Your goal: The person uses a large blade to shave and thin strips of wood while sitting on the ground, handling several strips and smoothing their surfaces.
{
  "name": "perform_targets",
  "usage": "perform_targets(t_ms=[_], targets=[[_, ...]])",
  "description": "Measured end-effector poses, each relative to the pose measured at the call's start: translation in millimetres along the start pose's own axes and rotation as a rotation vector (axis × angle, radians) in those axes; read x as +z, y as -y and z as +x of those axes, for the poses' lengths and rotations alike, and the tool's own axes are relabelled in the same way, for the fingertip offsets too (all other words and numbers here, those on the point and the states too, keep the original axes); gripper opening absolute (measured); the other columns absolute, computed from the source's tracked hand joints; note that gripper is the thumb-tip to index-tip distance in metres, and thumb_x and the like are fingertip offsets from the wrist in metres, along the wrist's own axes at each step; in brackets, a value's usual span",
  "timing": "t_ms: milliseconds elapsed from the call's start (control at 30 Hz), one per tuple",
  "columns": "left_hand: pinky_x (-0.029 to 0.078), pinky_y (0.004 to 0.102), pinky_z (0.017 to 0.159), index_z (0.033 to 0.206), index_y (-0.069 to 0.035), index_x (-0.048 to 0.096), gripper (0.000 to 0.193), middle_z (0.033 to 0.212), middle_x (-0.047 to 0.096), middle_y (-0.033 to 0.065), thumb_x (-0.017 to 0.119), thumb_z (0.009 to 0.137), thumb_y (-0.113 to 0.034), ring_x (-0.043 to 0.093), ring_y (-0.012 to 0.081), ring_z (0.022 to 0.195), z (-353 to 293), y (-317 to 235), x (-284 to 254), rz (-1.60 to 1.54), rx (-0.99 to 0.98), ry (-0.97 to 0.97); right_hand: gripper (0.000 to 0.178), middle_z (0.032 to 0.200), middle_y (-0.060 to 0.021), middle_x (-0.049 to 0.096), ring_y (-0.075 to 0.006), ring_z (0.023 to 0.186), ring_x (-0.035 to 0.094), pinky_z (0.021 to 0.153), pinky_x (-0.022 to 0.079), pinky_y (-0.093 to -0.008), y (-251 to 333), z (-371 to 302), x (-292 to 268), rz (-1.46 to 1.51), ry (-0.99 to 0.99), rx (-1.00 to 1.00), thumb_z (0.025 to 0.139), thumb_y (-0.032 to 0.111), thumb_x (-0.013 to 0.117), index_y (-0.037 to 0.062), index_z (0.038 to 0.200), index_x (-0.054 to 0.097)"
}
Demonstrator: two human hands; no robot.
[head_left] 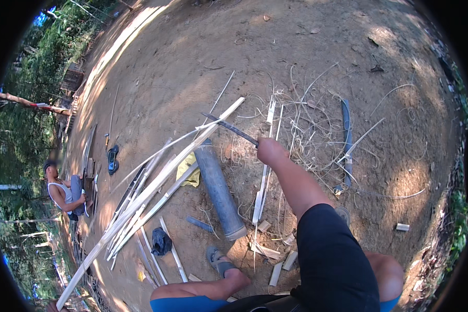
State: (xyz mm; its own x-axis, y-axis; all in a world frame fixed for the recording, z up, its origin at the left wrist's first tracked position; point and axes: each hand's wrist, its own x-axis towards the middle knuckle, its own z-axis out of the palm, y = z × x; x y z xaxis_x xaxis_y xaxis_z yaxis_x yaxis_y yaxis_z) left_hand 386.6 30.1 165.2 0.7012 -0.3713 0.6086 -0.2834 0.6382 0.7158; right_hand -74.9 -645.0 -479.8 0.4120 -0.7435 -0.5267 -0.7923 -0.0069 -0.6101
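My right hand closes tightly round long dark metal knife. Left hand not clearly visible; cannot tell its hold. Long pale flat bamboo strip slants beside grey-blue cylinder, upper end near blade; thin curved sliver reaches blade. Step seems shaving. Next move likely calls for steady strip, shallow blade.

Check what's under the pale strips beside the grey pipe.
A yellow cloth or bag lies partly under the pale strips, showing around their edges. Its covered part can't be seen, nor can anything the strips hide completely.
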Motion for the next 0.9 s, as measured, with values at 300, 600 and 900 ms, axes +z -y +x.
perform_targets(t_ms=[300, 600, 900], targets=[[0.046, 0.0338, 0.070, 0.078, -0.019, 0.065, 0.024, 0.085, 0.062, 0.0008, 0.056, 0.081, -0.041, 0.059, 0.0184, 0.078, -583, 465, 138, 1.350, -1.118, 2.395, 0.030, 0.107, -0.0108, 0.068, -0.0286, 0.103, 0.067, 0.088, 0.051, -0.0550, 97, -73, -1, -0.288, 0.231, -0.383, 0.095, 0.013, 0.045, 0.0179, 0.121, 0.059], [0.050, 0.0342, 0.078, 0.084, -0.020, 0.073, 0.018, 0.094, 0.070, 0.0000, 0.063, 0.078, -0.034, 0.067, 0.0195, 0.089, -590, 477, 101, 1.251, -1.141, 2.675, 0.031, 0.118, -0.0154, 0.066, -0.0296, 0.112, 0.064, 0.093, 0.053, -0.0421, 41, 9, -46, -0.164, 0.124, -0.078, 0.091, 0.011, 0.054, 0.0093, 0.120, 0.063], [0.040, 0.0335, 0.065, 0.077, -0.017, 0.055, 0.037, 0.081, 0.052, 0.0015, 0.043, 0.084, -0.051, 0.050, 0.0181, 0.073, -567, 498, 123, 1.359, -1.169, 2.512, 0.035, 0.122, -0.0140, 0.067, -0.0287, 0.110, 0.066, 0.093, 0.054, -0.0385, -27, 112, -43, -0.155, 0.044, 0.179, 0.084, 0.019, 0.061, 0.0044, 0.115, 0.069]])
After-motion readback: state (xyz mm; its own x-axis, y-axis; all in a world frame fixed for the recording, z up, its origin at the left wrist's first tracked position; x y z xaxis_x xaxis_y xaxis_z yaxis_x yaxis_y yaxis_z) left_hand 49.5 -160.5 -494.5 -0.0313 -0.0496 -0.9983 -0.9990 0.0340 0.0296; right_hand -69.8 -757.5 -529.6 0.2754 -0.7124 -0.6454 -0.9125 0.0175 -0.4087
